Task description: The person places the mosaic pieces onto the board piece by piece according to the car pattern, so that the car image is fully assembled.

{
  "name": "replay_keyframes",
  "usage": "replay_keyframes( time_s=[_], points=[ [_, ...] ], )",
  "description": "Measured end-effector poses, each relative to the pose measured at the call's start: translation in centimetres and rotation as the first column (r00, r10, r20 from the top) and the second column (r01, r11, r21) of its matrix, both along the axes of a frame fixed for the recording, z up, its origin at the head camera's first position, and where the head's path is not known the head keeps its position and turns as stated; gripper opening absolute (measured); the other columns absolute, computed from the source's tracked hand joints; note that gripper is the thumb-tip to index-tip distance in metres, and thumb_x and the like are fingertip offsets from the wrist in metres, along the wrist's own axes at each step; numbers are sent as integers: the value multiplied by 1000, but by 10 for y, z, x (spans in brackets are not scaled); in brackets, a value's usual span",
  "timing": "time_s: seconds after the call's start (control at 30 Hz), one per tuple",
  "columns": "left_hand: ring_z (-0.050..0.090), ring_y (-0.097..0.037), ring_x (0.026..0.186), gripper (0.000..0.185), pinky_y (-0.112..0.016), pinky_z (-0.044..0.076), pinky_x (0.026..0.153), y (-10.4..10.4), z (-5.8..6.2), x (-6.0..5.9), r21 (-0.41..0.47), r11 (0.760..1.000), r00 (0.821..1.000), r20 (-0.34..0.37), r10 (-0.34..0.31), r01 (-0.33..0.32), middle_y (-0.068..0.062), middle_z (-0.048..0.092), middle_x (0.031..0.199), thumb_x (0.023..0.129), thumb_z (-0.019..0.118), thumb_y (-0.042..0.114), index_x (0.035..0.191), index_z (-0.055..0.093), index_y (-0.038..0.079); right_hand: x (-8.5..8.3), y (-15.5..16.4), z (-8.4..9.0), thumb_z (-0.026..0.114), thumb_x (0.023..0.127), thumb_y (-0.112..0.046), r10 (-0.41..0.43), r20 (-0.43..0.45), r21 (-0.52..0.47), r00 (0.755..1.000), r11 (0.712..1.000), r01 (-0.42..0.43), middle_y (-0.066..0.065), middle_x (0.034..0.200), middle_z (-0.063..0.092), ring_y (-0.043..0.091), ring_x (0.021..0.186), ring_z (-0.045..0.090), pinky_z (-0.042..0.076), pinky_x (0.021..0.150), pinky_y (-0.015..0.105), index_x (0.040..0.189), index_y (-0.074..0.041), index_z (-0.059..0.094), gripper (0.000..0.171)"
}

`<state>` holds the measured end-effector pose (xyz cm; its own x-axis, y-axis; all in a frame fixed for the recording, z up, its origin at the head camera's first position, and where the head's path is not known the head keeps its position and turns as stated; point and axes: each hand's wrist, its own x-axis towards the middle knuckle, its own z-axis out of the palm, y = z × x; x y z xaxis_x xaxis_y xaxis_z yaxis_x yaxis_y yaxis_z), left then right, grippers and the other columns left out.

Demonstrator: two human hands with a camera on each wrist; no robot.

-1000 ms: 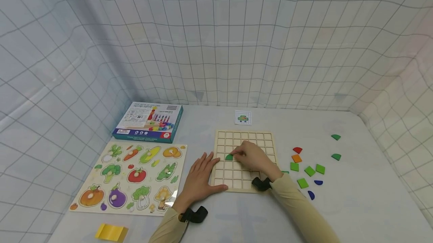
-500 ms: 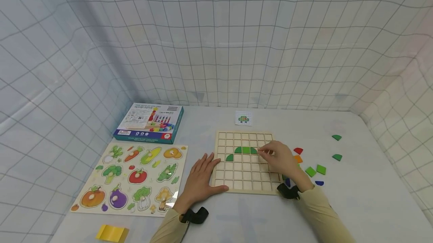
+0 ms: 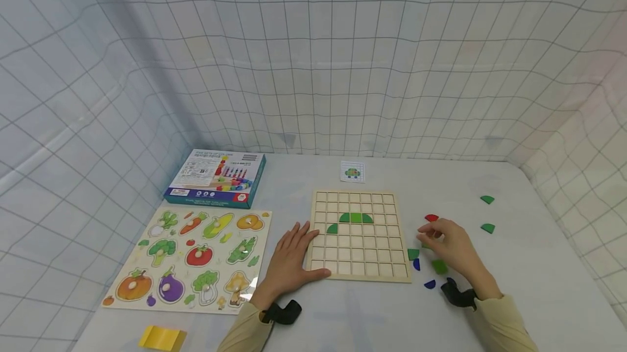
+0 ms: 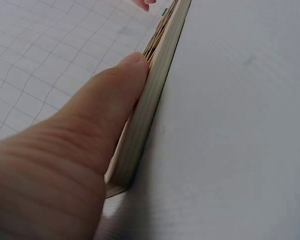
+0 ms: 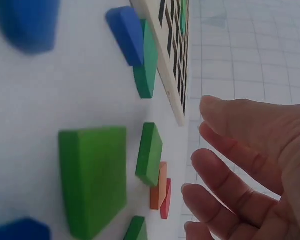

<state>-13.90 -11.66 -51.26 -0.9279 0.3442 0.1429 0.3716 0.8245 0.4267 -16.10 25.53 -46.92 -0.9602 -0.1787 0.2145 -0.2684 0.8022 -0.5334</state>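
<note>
I'm likely choosing from the loose tiles (image 5: 95, 182): left grip (image 3: 288, 262) spread on the grid board (image 3: 362, 278), right grip (image 3: 452, 247) slack, empty, pinch needed next.

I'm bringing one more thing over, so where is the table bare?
Bare table lies between the box and the picture card, and in front of the grid board, between the sleeves. It is crowded right of the board, where loose pieces lie around the right hand.

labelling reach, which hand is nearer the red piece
Right: the right hand hovers beside the red piece; the left hand rests on the left edge of the wooden board, farther away.
</note>
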Motion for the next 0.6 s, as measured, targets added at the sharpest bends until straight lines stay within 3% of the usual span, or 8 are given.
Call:
replay_keyframes(
  time_s=[0.1, 0.27, 0.6],
  points=[
    [12, -23, 142, 92, -43, 13, 114, 0, -1, 0, -3, 1000, 1000, 1, 1, -1, -3, 23, 153, 69, 60, 71, 142, 36, 21, 4, 7, -4, 75, 77, -17, -7, 49, 36, 999, 999, 5, -4, 82, 62, 14, 78, 53, 45, 65, 27, 91, -11, 71, 16],
    [12, -23, 142, 93, -42, 14, 114, 0, -1, 0, -14, 1000, 1000, 4, 1, 0, -2, 23, 153, 69, 58, 74, 142, 35, 22, 7, 13, -7, 76, 76, -18, -19, 115, 68, 993, 998, 11, -4, 81, 60, 13, 72, 49, 41, 58, 23, 93, -9, 72, 20],
    [13, -24, 142, 92, -43, 15, 113, -1, 0, 0, -1, 1000, 1000, -10, -2, 2, -3, 25, 152, 69, 61, 71, 142, 36, 21, 6, 14, -9, 76, 76, -17, -26, 106, 76, 994, 997, 18, -2, 78, 56, 13, 69, 46, 38, 54, 21, 94, -7, 71, 22]
  ],
)
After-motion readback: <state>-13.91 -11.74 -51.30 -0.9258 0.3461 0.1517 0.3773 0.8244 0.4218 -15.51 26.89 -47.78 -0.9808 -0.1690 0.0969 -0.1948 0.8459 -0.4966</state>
